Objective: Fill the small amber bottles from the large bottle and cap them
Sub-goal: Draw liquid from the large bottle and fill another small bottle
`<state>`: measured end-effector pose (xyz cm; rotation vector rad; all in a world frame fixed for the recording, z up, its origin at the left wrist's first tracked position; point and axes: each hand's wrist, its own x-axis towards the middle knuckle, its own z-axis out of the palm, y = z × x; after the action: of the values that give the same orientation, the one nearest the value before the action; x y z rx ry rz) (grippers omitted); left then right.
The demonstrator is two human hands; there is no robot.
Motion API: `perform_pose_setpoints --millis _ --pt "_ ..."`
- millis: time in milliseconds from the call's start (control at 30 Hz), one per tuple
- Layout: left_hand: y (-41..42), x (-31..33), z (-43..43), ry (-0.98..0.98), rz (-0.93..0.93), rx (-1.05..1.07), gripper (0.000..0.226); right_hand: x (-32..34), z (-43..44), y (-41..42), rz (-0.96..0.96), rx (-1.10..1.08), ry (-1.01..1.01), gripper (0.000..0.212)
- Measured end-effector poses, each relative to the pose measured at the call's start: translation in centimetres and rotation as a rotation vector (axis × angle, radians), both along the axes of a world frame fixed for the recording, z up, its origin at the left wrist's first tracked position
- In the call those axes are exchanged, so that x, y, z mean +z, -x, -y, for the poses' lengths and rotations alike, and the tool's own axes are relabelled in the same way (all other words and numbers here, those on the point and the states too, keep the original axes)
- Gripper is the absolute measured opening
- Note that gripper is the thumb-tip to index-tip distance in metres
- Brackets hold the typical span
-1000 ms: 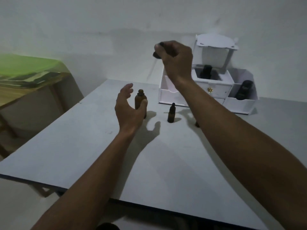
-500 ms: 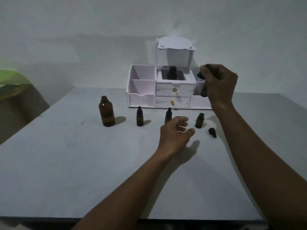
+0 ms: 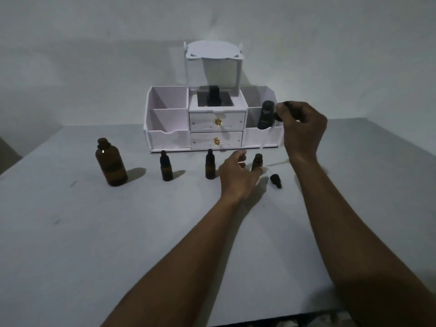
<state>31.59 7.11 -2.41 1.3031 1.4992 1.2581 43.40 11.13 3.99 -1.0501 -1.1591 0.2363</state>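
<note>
Moved left hand (image 3: 238, 175) up beside open small bottle (image 3: 256, 161), grip apart. Right hand (image 3: 303, 128) pinching dropper (image 3: 271, 135) above. Risk: spill, missed neck. Large bottle (image 3: 111, 162) far left.

No legible text anywhere.

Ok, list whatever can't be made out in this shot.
- Head view: liquid level in the large amber bottle; dark glass and dim light hide it.
- Lower body of the uncapped small bottle; the left hand covers it.
- What the right hand pinches: a dark bulb with a clear tube, mostly hidden by its fingers.
- Label on the dark container in the white organizer; too small and dim.
</note>
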Motion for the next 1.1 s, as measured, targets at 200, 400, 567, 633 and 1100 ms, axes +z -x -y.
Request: perform_pose_setpoints --millis 200,400,567,633,1100 --pt "-0.5 -0.6 -1.3 -0.026 -0.106 0.008 0.068 -0.3 -0.2 -0.3 -0.026 0.034 0.012 0.010" --pt "-0.5 -0.9 -1.7 -0.062 -0.191 -0.008 0.063 -0.5 -0.6 -0.4 -0.001 0.038 0.036 0.014" --pt "-0.6 -0.7 -1.5 -0.053 -0.205 -0.009 0.051 -0.7 -0.4 -0.1 0.059 0.021 0.050 0.015" --pt "-0.6 -0.7 -1.4 -0.060 -0.225 -0.013 0.047 -0.8 -0.5 0.0 0.078 0.013 0.057 0.014" --pt "-0.4 -0.9 -1.5 -0.082 -0.276 -0.020 0.043 -0.8 -0.6 0.1 0.067 0.048 0.059 0.010"
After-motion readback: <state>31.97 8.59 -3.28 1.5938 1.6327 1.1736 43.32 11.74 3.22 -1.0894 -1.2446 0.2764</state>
